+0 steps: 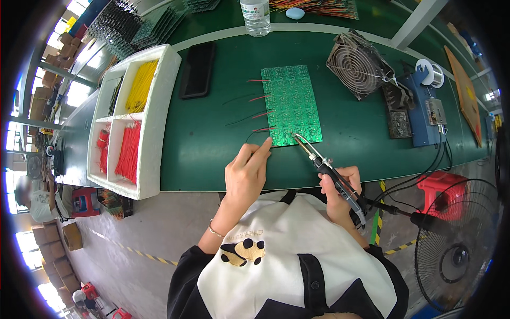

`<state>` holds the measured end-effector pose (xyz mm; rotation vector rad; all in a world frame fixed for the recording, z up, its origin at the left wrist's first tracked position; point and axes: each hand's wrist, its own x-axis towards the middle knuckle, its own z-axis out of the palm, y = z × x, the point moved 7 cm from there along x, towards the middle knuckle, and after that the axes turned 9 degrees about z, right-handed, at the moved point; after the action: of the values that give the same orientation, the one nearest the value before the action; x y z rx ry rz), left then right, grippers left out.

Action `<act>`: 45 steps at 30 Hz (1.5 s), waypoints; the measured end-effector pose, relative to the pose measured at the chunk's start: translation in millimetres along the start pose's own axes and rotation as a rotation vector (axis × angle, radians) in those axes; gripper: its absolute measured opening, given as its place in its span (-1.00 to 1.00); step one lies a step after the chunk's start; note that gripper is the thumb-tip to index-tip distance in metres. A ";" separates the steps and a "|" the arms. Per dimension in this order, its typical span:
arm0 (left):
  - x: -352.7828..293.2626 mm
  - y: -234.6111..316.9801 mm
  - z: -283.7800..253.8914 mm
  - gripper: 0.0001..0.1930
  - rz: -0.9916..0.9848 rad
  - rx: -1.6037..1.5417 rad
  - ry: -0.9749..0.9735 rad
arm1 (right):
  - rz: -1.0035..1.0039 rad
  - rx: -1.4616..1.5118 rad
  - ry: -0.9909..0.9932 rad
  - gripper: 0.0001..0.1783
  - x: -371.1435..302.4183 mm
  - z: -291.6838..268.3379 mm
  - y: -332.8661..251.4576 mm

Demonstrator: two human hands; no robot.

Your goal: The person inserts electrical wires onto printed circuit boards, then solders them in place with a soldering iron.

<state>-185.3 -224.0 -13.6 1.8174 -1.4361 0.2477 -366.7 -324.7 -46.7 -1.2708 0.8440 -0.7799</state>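
Note:
A green circuit board panel (289, 101) lies on the green work table, with several short red and black wires (260, 114) sticking out from its left edge. The fingers of my left hand (247, 170) are pinched together at the panel's near left corner; whatever they hold is too small to make out. In my right hand (342, 191) is a soldering iron (332, 173) with a thin feed tube along it. Its tip rests at or just over the panel's near edge, a little right of my left fingertips. Contact cannot be told for sure.
A white foam box (164, 122) at left holds yellow wires (142, 85) and red wires (128, 151). Behind are a black phone (198, 70) and a water bottle (256, 18). At right stand a small fan (355, 66) and a blue soldering unit (419, 114) with a wire spool (430, 73).

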 end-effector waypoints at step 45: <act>-4.7 7.0 -0.6 -0.82 0.021 0.078 0.070 | -0.061 -0.162 -0.102 -0.76 -2.2 6.7 -5.9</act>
<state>-192.9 -220.5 -12.7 1.8384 -1.4148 0.3800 -362.1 -320.4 -40.0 -1.4736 0.8013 -0.6987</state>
